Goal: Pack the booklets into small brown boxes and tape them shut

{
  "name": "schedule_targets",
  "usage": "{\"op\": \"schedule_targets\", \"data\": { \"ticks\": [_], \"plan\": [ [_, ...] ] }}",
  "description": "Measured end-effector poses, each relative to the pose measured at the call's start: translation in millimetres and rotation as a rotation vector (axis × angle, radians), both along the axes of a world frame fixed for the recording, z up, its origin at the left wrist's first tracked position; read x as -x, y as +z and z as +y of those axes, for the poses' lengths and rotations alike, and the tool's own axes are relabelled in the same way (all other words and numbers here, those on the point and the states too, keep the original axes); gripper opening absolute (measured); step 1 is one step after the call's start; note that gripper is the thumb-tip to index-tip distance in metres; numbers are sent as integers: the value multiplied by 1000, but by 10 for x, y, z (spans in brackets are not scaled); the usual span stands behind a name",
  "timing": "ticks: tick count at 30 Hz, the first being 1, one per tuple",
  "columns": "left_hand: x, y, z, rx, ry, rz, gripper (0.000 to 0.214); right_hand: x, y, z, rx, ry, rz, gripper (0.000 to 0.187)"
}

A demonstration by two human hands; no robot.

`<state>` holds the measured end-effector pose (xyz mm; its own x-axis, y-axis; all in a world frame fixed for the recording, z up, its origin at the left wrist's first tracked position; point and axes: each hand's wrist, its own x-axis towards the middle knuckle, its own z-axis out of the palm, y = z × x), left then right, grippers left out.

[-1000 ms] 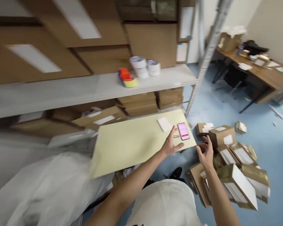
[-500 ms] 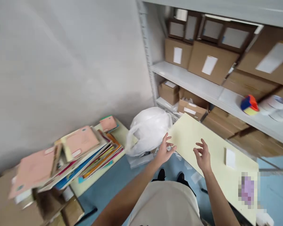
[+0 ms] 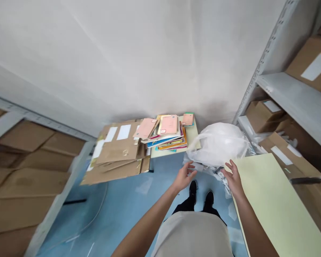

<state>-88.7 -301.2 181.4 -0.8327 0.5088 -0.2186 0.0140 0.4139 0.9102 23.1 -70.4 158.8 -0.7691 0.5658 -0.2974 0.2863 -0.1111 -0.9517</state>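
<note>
My left hand [image 3: 185, 176] hangs in the air above the blue floor, its fingers apart and holding nothing. To its right, my right hand [image 3: 233, 178] is also open and empty, beside the left edge of the pale yellow table [image 3: 278, 207]. Beyond both hands sits a full white plastic bag [image 3: 219, 142], with scraps of white litter [image 3: 216, 173] on the floor in front of it. Against the wall, a pile of books and notebooks [image 3: 166, 134] with pink covers on top rests on a second pale yellow surface [image 3: 193, 137].
Flattened cardboard [image 3: 117, 150] lies left of the books. A shelf rack [image 3: 77, 166] with brown boxes [image 3: 29, 182] stands at left. Another rack [image 3: 296, 94] at right holds labelled cartons [image 3: 314, 66] and an opened box [image 3: 282, 157]. A thin cable [image 3: 100, 208] crosses the floor.
My view has swung left, bringing the left rack and flattened cardboard into sight. The white box on the table has left the view. Both hands stay raised, open and empty.
</note>
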Motion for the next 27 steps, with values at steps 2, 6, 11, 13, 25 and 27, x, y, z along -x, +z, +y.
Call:
{"op": "schedule_targets", "data": {
  "ticks": [2, 6, 11, 13, 25, 27],
  "plan": [
    [-28, 74, -125, 30, 24, 39, 62, 143, -52, -81, 21, 81, -5, 87],
    [4, 171, -452, 46, 119, 86, 66, 447, -63, -306, 21, 354, -50, 79],
    [246, 150, -886, 46, 223, 127, 65, 851, 40, -518, -93, 777, -120, 64],
    [413, 148, -1034, 42, 223, 164, 62, 1047, 83, -595, -125, 834, -137, 64],
    [1638, 349, -1526, -11, 102, 612, 44, 2228, 192, -1341, -206, 416, -10, 90],
    [1770, 367, -1457, 19, 17, 633, 45, 2325, 167, -1447, -188, 371, -3, 94]
  ]
}}
